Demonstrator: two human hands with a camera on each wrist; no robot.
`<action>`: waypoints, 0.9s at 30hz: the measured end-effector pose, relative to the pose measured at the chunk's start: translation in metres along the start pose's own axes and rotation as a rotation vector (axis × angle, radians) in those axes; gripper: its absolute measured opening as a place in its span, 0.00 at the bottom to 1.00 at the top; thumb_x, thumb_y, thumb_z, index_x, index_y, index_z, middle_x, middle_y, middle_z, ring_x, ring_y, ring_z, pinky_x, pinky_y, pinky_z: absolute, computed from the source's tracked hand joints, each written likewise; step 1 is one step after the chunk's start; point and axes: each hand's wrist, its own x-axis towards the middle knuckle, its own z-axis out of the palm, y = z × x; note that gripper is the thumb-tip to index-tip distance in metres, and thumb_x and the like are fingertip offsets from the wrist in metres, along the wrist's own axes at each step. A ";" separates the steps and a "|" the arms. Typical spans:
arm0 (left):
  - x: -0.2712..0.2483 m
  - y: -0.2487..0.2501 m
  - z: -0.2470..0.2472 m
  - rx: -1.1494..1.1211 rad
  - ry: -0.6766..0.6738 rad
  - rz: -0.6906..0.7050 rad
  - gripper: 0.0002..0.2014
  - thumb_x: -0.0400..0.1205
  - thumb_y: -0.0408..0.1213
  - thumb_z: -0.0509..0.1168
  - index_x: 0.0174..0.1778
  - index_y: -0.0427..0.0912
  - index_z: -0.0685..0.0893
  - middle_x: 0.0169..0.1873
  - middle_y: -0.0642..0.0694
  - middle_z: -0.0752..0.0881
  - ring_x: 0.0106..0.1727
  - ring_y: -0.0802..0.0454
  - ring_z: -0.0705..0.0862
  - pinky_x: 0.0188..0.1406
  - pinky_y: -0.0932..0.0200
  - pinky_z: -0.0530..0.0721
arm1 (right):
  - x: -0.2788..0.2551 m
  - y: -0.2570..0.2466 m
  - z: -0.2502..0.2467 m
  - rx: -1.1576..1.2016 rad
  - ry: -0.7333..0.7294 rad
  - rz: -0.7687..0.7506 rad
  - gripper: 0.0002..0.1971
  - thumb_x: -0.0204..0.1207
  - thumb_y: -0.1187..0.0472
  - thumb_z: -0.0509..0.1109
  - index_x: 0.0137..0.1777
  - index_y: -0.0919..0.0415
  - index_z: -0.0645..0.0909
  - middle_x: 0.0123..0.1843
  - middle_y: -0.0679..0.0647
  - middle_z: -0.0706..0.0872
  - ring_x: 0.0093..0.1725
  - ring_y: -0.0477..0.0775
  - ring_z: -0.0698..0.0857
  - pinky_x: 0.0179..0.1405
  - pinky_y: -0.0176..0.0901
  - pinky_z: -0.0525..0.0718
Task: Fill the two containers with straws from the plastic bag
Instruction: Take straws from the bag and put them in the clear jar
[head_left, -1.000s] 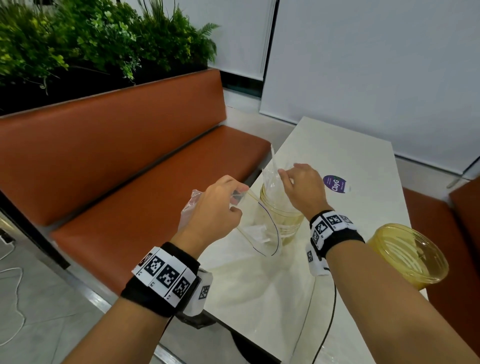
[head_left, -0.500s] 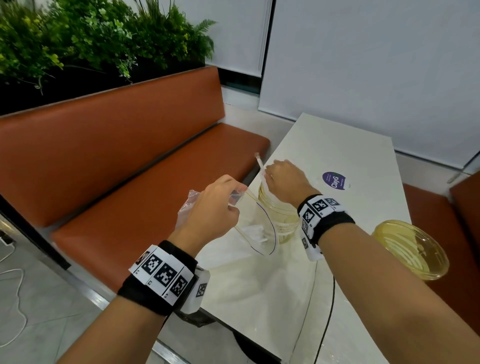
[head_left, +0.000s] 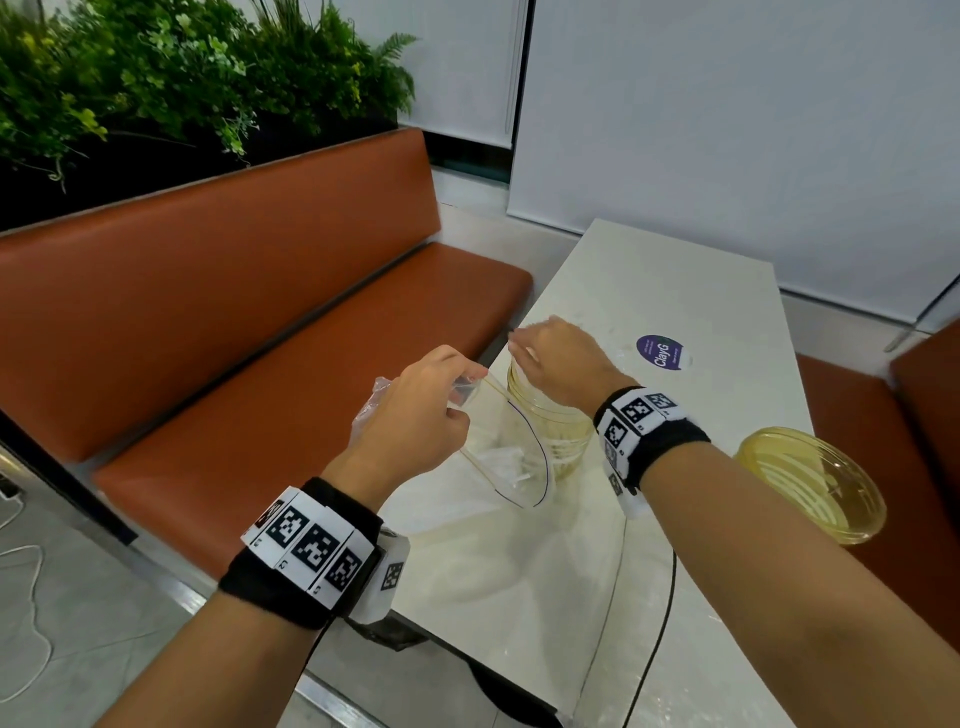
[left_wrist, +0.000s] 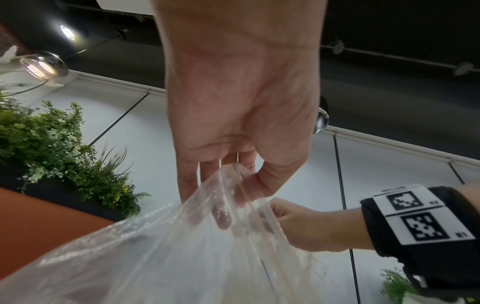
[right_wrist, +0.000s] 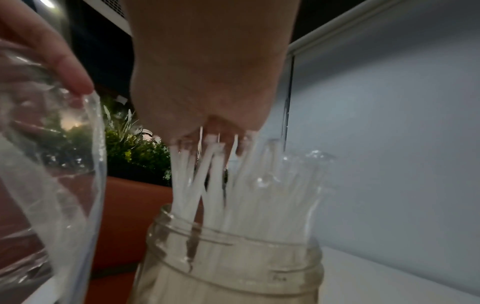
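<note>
Straws (right_wrist: 207, 174): bundle upright, long axis vertical, lower ends in jar (head_left: 550, 431) on surface (head_left: 675, 291). Right hand (head_left: 558, 358) directly above, fingers curled on tops. Left hand (head_left: 415, 415) pinches bag (head_left: 509, 457) mouth, just beside jar. Second jar (head_left: 810, 488) nearer right hand.

Clear crinkled plastic bag (head_left: 511, 452), glossy white tabletop (head_left: 691, 291), smooth orange leatherette bench (head_left: 234, 312)

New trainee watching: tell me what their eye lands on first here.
The right hand stands out first, pushing a bunch of white straws into the clear jar at the table's left edge. Beside it, the left hand holds the plastic bag open. A second, empty container stands right.
</note>
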 end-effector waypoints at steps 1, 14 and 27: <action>0.000 0.000 0.000 0.001 -0.010 -0.004 0.26 0.75 0.22 0.67 0.66 0.51 0.85 0.56 0.61 0.80 0.56 0.59 0.84 0.54 0.57 0.88 | 0.000 0.005 0.001 0.075 0.144 0.050 0.17 0.87 0.56 0.59 0.58 0.62 0.89 0.56 0.58 0.91 0.57 0.62 0.86 0.64 0.56 0.82; -0.002 -0.001 0.008 0.119 -0.058 -0.046 0.24 0.70 0.27 0.60 0.55 0.60 0.79 0.53 0.64 0.76 0.50 0.56 0.84 0.58 0.41 0.85 | -0.030 -0.060 -0.025 0.317 0.306 0.026 0.23 0.84 0.56 0.66 0.25 0.49 0.72 0.21 0.45 0.75 0.21 0.50 0.73 0.26 0.42 0.71; -0.012 0.004 0.007 0.032 -0.036 -0.031 0.31 0.75 0.18 0.65 0.72 0.49 0.82 0.65 0.60 0.79 0.60 0.59 0.82 0.39 0.87 0.69 | -0.050 -0.088 0.032 -0.017 -0.630 0.007 0.21 0.85 0.49 0.66 0.75 0.56 0.77 0.68 0.57 0.82 0.67 0.61 0.81 0.63 0.52 0.78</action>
